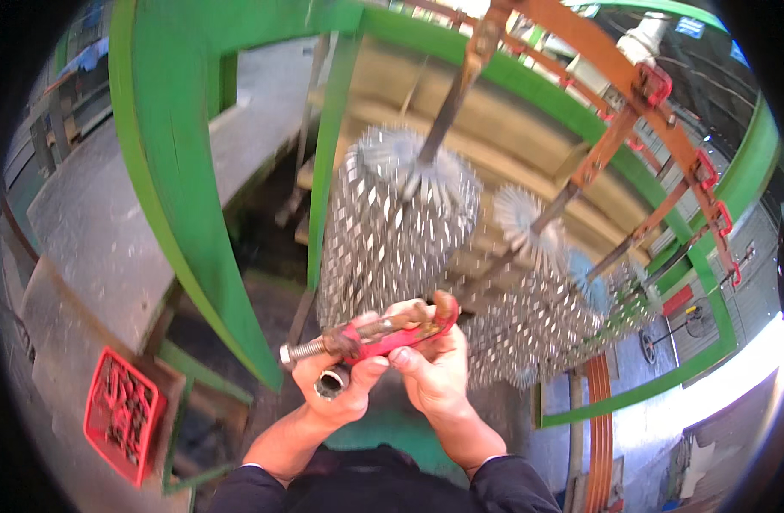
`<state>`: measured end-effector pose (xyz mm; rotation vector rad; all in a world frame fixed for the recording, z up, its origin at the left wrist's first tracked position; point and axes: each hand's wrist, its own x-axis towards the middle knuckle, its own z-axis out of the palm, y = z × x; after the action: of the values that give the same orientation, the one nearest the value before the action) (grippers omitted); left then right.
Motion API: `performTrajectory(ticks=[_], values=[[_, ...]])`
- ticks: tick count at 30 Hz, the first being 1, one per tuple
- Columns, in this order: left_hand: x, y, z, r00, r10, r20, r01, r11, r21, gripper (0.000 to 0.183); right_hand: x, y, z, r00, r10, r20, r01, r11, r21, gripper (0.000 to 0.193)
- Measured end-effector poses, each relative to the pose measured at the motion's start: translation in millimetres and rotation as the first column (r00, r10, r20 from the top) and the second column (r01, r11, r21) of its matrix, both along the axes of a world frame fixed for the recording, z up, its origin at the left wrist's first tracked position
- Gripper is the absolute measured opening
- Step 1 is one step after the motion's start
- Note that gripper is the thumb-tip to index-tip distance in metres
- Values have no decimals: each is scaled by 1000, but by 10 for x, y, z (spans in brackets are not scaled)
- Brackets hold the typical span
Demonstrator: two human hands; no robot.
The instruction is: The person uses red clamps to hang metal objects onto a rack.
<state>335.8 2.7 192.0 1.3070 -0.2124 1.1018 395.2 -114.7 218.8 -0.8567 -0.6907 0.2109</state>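
At the far left, loose red and rusty pieces point(122, 406) are heaped in a red basket point(155, 419), apparently fastened to nothing. Next to it a tall green frame point(174, 205) is seen. By the left hand point(345, 402), a red clamp point(370, 344) is grasped from below, with the open end of a metal tube point(330, 385) showing beneath; how far the tube runs cannot be told. The clamp is held in front of the body, below the nearest bundle of silvery strips point(392, 239), and is not fixed to anything. Its red body is gripped by the right hand point(434, 376) too, the thumb being laid along it. Farther right, more bundles point(533, 316) are hung on rods, and on the rusty rail point(580, 43) above, several red clamps point(654, 84) are already seated; where the nearest rod is joined to the rail is cut off by the upper edge.

The held clamp's long axis is slanted from lower left to upper right: the threaded screw point(304, 350) is pointed left, and the rusty hooked end point(446, 304) is turned up at the right.
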Motion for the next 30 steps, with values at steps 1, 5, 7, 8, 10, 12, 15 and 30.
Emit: performTrajectory(ticks=[1,5,7,8,10,12,15,30], values=[[154,179,175,996,8,85,-16,995,98,35,155,111,221,969,-60,239,80,994,-75,43],[1008,701,1242,927,186,325,-277,924,263,33,820,197,1133,757,-284,588,494,838,-231,25],[1431,794,1814,887,255,385,-384,869,311,32,1147,5,1436,553,-379,742,668,734,-123,22],[1555,902,1961,835,347,428,-507,789,348,32,1267,28,1572,474,-414,777,707,705,-56,21],[1866,1064,2108,747,485,455,-655,653,379,28,1481,97,1828,395,-515,761,729,680,81,18],[2194,1113,2209,714,514,475,-695,602,393,26,1707,101,2070,152,-512,846,810,554,190,21],[2509,1087,2312,667,551,501,-745,515,424,23,2132,132,2327,-325,-426,844,821,316,475,34],[2773,919,2511,655,387,649,-735,526,428,42,2908,351,2873,-767,-269,583,539,223,812,27]])
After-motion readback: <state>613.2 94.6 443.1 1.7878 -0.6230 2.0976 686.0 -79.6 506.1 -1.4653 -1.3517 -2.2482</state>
